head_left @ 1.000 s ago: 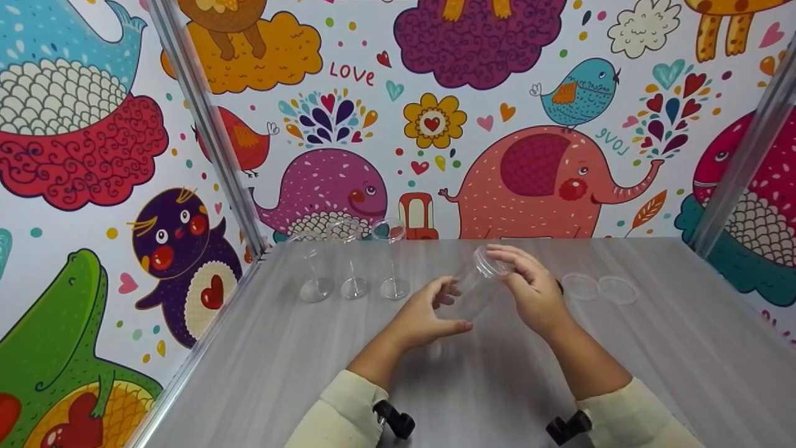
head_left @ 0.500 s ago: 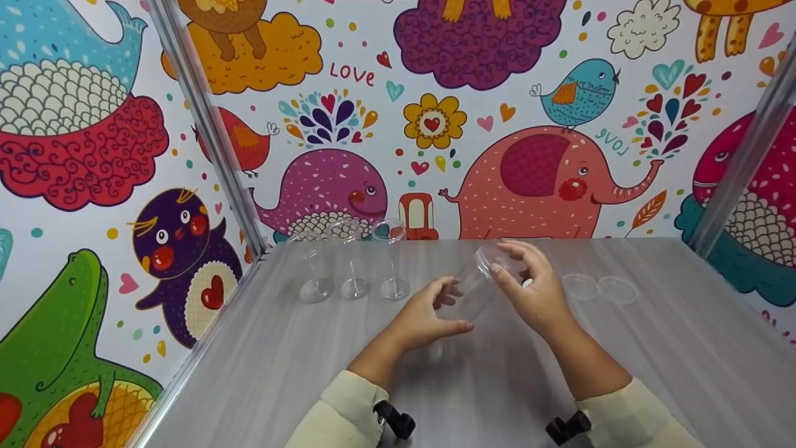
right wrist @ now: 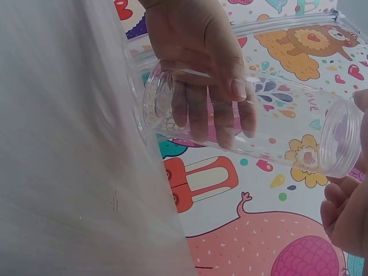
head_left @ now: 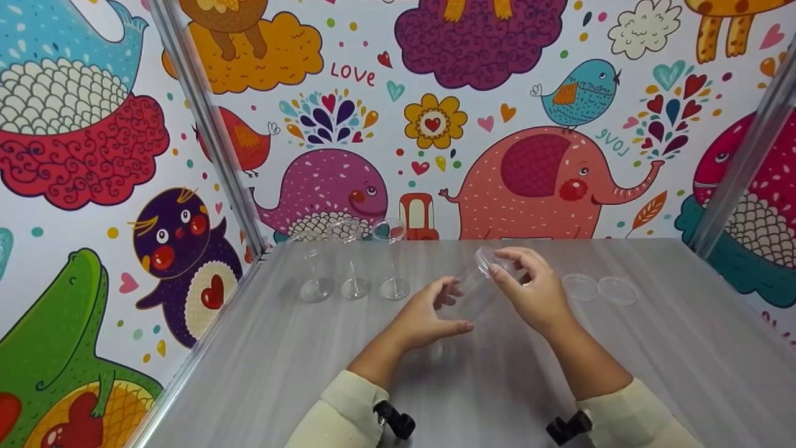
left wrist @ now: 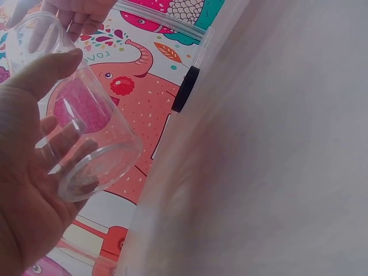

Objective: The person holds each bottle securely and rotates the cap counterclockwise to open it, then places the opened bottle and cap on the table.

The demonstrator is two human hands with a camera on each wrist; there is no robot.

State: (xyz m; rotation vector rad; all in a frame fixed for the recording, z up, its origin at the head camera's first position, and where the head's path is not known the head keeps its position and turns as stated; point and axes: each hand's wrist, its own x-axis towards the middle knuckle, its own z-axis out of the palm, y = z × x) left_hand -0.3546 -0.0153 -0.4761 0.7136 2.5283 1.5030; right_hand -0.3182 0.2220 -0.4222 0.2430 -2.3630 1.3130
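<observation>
My left hand holds a clear plastic jar around its body, thumb on the near side and fingers curled behind. The jar tilts, its closed base low and its mouth up toward the right. At that upper end, the fingers and thumb of my right hand grip the edge of a clear round lid. In the right wrist view the ridged lid end sits between thumb and fingers. The left wrist view shows the jar's round base beside the left palm.
Three clear jars stand in a row at the back left of the grey table. Two clear round lids lie right of my right hand. A black disc shows on the table in the left wrist view. Patterned walls enclose the back and sides.
My right thumb has shifted left across the lid, and the right fingers opened back, then came down on it again. The left hand and the jar stay nearly in place.
</observation>
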